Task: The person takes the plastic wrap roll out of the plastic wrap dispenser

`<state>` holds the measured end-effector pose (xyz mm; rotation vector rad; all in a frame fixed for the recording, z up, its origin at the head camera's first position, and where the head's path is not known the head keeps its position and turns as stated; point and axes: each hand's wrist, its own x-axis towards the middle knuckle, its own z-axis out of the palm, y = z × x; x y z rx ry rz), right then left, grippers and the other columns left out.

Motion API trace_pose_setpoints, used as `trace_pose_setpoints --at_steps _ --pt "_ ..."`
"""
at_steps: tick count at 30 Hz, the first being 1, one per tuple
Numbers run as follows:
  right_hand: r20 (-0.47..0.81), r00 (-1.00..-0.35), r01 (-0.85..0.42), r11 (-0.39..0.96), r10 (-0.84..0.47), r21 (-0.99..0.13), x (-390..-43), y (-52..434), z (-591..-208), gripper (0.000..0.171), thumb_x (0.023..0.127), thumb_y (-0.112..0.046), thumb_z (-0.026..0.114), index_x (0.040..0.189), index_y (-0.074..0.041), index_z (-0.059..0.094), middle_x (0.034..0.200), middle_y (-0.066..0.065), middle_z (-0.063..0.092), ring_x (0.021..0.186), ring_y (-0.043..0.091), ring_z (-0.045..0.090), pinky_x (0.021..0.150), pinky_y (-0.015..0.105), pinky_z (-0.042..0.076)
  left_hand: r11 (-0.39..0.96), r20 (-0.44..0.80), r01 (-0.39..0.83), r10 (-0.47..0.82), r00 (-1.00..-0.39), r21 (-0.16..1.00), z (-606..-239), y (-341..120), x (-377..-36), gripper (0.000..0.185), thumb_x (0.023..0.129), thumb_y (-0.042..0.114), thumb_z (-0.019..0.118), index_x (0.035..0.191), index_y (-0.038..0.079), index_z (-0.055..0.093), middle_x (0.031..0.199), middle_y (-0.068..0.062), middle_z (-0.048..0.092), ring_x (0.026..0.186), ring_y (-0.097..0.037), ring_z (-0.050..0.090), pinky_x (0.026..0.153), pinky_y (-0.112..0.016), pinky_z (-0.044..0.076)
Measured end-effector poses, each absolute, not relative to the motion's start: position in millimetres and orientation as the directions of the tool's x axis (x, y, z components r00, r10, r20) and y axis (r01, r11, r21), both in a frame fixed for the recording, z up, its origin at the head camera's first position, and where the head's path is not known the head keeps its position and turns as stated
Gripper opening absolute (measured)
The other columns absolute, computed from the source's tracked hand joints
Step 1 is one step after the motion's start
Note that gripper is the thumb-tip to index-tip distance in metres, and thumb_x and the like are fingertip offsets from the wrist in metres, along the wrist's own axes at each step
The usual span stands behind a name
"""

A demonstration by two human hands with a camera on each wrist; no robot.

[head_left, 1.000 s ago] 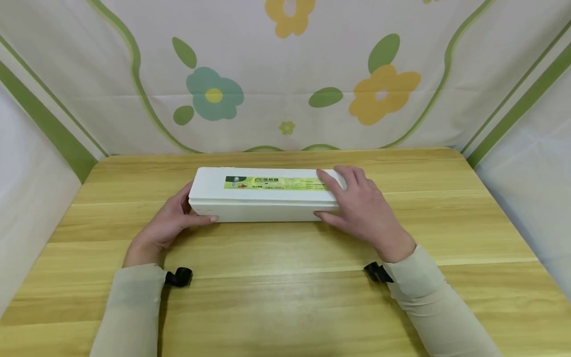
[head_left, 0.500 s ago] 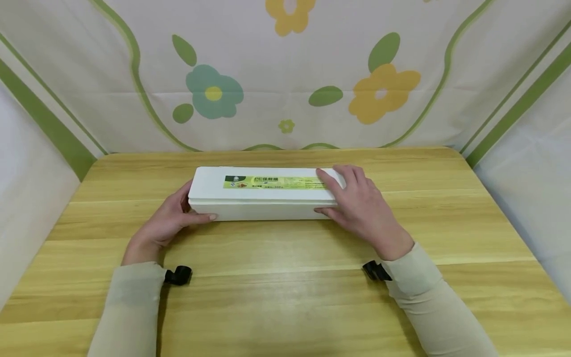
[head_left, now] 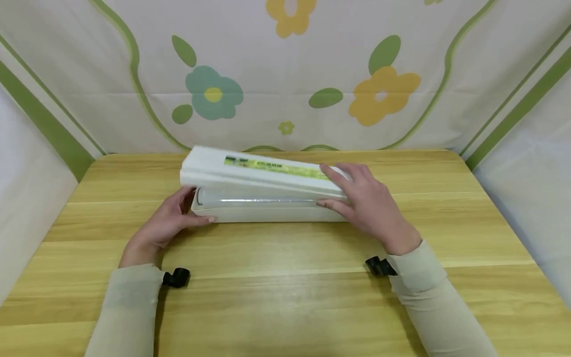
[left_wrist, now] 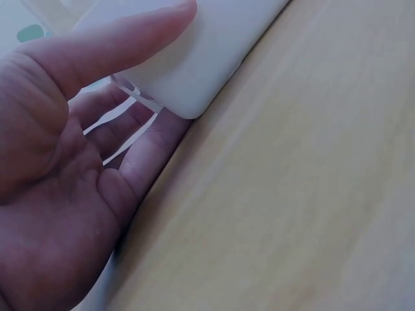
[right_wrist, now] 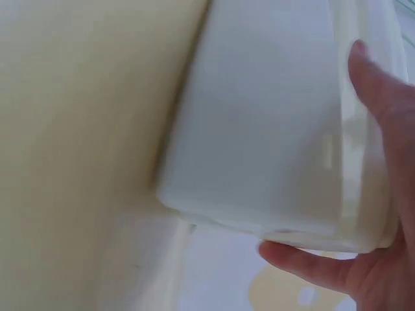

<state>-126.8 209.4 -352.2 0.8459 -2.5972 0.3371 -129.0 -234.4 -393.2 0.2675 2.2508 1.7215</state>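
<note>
A long white cling film box stands on the table, its lid (head_left: 254, 174) raised at the left end and tilted down to the right. The lid bears a green and yellow label (head_left: 290, 169). Inside the box base (head_left: 267, 215) a shiny roll of cling film (head_left: 250, 200) shows through the gap. My right hand (head_left: 372, 208) grips the lid at its right end, thumb along the front edge. At the base's left end my left hand (head_left: 162, 225) holds on, thumb on the front wall. The left wrist view shows that thumb across the white base (left_wrist: 194, 78), other fingers around its end.
The wooden table (head_left: 276, 287) spreads in front of the box and to both sides. A white curtain (head_left: 263, 109) printed with flowers hangs behind the table's back edge. Both sleeves carry small black wrist mounts (head_left: 178, 277).
The lid's left end has risen off the base, uncovering the roll. My right hand has shifted slightly right with the lid, while my left hand stays nearly in place.
</note>
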Motion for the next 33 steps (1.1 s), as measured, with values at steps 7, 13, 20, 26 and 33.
trace_pose_setpoints --at_steps 7,13,20,26,33 --pt "0.407 -0.742 -0.626 0.768 -0.533 -0.135 -129.4 213.0 -349.5 0.083 0.088 -0.054 0.084 0.161 -0.029 0.053 0.148 0.021 0.058 0.130 0.041 0.056 0.083 0.060 0.059 0.283 -0.137 -0.049 0.301 -0.944 0.958 -392.6 -233.2 -128.5 0.090 0.088 0.011 0.090 0.164 0.023 0.042 0.154 -0.001 0.054 0.136 -0.016 0.049 0.103 -0.017 0.050" --pt "0.414 -0.722 -0.650 0.749 -0.555 -0.130 -130.4 214.7 -350.9 0.081 0.089 -0.056 0.083 0.159 -0.028 0.055 0.148 0.023 0.059 0.130 0.042 0.056 0.090 0.062 0.054 0.277 -0.125 -0.042 0.289 -0.949 0.960 -394.0 -232.6 -129.0 0.093 0.086 0.006 0.091 0.164 0.022 0.042 0.143 0.003 0.061 0.130 -0.014 0.057 0.102 -0.019 0.052" --pt "0.412 -0.726 -0.646 0.753 -0.552 -0.129 -131.6 214.4 -350.0 0.080 0.089 -0.057 0.082 0.158 -0.027 0.056 0.147 0.022 0.060 0.130 0.042 0.057 0.089 0.060 0.053 0.265 -0.123 -0.042 0.296 -0.947 0.963 -394.0 -231.8 -130.5 0.098 0.085 0.005 0.091 0.166 0.028 0.040 0.148 0.002 0.058 0.133 -0.015 0.055 0.103 -0.018 0.050" --pt "0.405 -0.735 -0.636 0.759 -0.544 -0.137 -131.9 214.3 -348.3 0.081 0.087 -0.058 0.084 0.157 -0.028 0.056 0.147 0.020 0.060 0.129 0.041 0.058 0.091 0.060 0.053 0.264 -0.134 -0.053 0.299 -0.945 0.963 -391.9 -231.1 -130.3 0.099 0.086 0.006 0.091 0.166 0.027 0.039 0.150 0.000 0.056 0.134 -0.016 0.054 0.103 -0.019 0.051" --pt "0.438 -0.726 -0.638 0.757 -0.530 -0.142 -133.4 212.3 -346.8 0.082 0.084 -0.065 0.082 0.154 -0.027 0.061 0.144 0.017 0.062 0.129 0.042 0.057 0.106 0.064 0.043 0.258 -0.148 -0.069 0.302 -0.942 0.964 -389.0 -230.9 -129.4 0.102 0.086 0.007 0.091 0.168 0.030 0.035 0.155 -0.001 0.051 0.137 -0.017 0.050 0.104 -0.019 0.050"
